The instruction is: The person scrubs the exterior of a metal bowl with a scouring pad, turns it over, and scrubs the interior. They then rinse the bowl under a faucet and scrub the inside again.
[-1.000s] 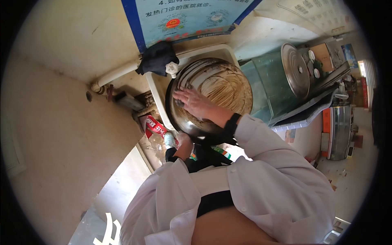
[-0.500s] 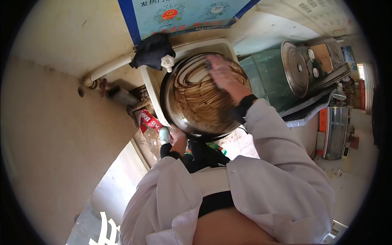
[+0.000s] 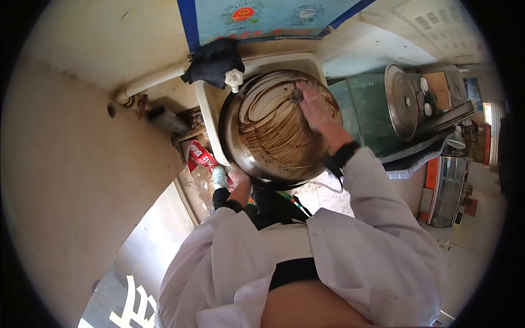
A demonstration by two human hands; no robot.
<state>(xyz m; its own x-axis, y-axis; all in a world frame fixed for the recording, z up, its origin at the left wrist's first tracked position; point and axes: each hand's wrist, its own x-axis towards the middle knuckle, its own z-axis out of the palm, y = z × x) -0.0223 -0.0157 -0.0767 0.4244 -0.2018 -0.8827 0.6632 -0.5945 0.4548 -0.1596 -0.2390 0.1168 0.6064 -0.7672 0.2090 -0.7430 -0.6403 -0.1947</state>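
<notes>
A large round metal pan (image 3: 257, 139) with a dark rim rests tilted in a white sink (image 3: 210, 128). Brown residue in curved streaks covers its face. Against the upper right of the pan lies my right hand (image 3: 317, 107), pressing down what looks like a small dark scouring pad (image 3: 298, 94), mostly covered by the fingers. My left hand (image 3: 238, 176) is closed at the pan's lower left rim, by the sink's corner; its fingertips are partly hidden. A white tap knob (image 3: 234, 80) stands close to the pan's upper left edge.
A black cloth (image 3: 215, 63) hangs over the pipe behind the sink. To the right are a green glass panel (image 3: 366, 106) and a round metal lid (image 3: 401, 101). Below left lie a red packet (image 3: 201, 154) and a pale bottle-like item (image 3: 219, 177).
My right hand has shifted slightly right and down over the pan, and the streaks in the residue have changed shape. My left hand stays at the rim. The whole view has shifted a little.
</notes>
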